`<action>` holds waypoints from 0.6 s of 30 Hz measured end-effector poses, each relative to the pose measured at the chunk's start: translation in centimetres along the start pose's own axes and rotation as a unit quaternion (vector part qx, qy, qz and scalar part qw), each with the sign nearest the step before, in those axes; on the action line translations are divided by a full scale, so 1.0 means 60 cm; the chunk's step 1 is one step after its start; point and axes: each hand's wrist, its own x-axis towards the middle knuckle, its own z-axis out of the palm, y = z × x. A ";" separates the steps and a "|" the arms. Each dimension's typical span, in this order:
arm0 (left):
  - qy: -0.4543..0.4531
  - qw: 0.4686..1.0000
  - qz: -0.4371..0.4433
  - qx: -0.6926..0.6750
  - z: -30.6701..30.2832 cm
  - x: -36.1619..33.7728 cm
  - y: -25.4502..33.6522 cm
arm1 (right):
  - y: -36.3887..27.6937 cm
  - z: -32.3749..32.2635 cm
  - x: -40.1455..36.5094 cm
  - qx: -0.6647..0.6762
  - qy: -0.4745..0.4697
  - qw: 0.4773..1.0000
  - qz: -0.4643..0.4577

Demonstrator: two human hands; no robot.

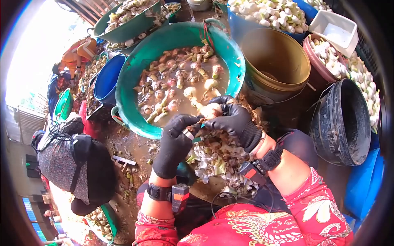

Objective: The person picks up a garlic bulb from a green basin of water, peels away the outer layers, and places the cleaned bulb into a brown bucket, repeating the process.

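A pale pinkish garlic bulb [211, 110] is held over the near rim of a green tub [137, 119]. My right hand [234, 123], in a black glove, is closed around its right side. Also gloved in black, my left hand [177, 137] pinches at the bulb's lower left side, where a bit of brownish skin shows. A pale strip [188, 134] crosses the left hand's fingers; what it is I cannot make out. Muddy water in the tub holds many stemmed garlic bulbs [180, 78]. Below my hands lies a heap of peeled skins [217, 160].
Around me stand a tan bucket [283, 84], a black bucket [338, 123], a blue tub [108, 80] and a white basin [334, 30]. White bulbs [271, 14] fill containers at the upper right. One person [78, 160] sits at left; another [80, 51] bends farther back.
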 end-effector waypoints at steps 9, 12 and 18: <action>0.022 0.931 -0.156 -0.329 -0.006 -0.003 -0.002 | -0.023 0.007 -0.008 0.208 -0.052 0.977 -0.018; 0.022 0.909 -0.186 -0.372 -0.016 0.004 0.025 | -0.030 0.019 -0.015 0.169 -0.072 0.983 -0.005; 0.012 0.982 0.181 0.057 -0.003 0.011 -0.020 | -0.017 0.027 -0.013 0.114 -0.051 0.992 -0.018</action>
